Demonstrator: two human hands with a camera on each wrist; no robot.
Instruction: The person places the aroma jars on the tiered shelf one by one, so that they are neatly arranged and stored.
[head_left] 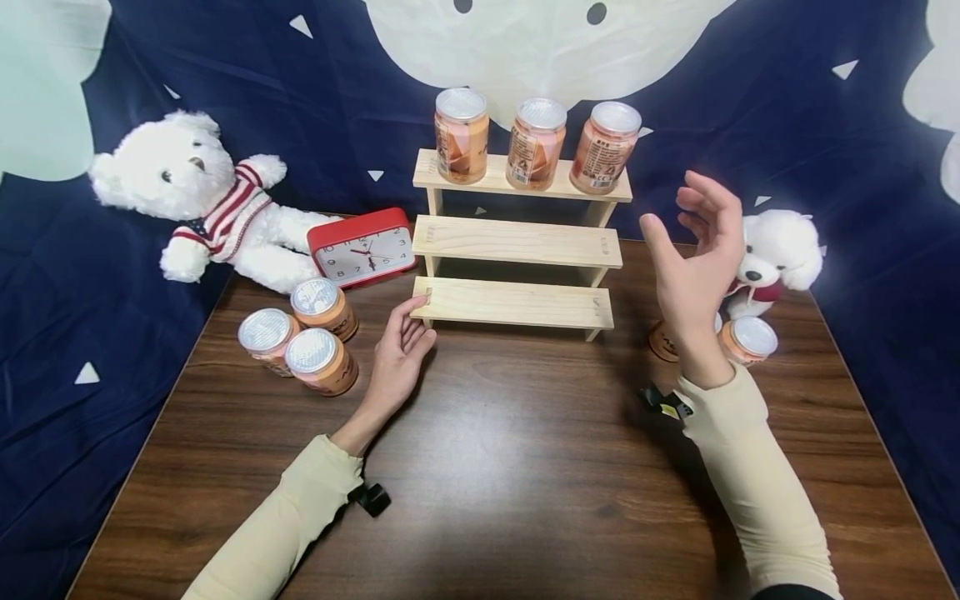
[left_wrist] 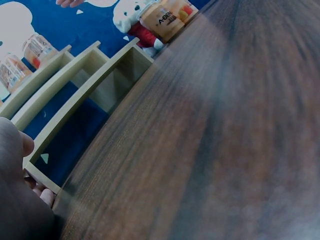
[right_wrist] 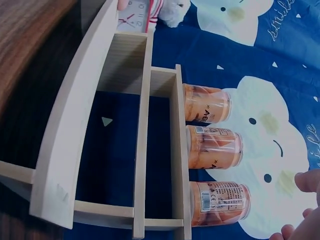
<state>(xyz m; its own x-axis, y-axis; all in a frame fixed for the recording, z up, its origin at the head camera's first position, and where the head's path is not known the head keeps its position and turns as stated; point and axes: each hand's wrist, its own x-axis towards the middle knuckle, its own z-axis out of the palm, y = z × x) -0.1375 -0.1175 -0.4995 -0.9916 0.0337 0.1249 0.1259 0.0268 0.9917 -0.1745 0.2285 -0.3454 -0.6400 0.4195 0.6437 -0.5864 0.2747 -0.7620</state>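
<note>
The left hand (left_wrist: 20, 185) touches the wooden shelf (left_wrist: 84, 90) at eight o'clock; jars (left_wrist: 40, 49) stand atop it at ten, a white bear (left_wrist: 146, 37) at twelve.

Head POV fwd/down, L wrist POV low, R close, all w/ shelf (head_left: 517, 241)

The brown counter (head_left: 510, 483) carries a tiered shelf (head_left: 513, 302), red clock (head_left: 365, 250), plush bear (head_left: 225, 212), white plush toy (head_left: 787, 250), three left-side jars (head_left: 330, 371) and two right-side jars (head_left: 752, 340); three upper jars (head_left: 537, 146) top the shelf.

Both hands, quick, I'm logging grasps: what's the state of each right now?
Left hand: touching the shelf; whether gripping, can't tell.
Right hand: open, holding nothing.
</note>
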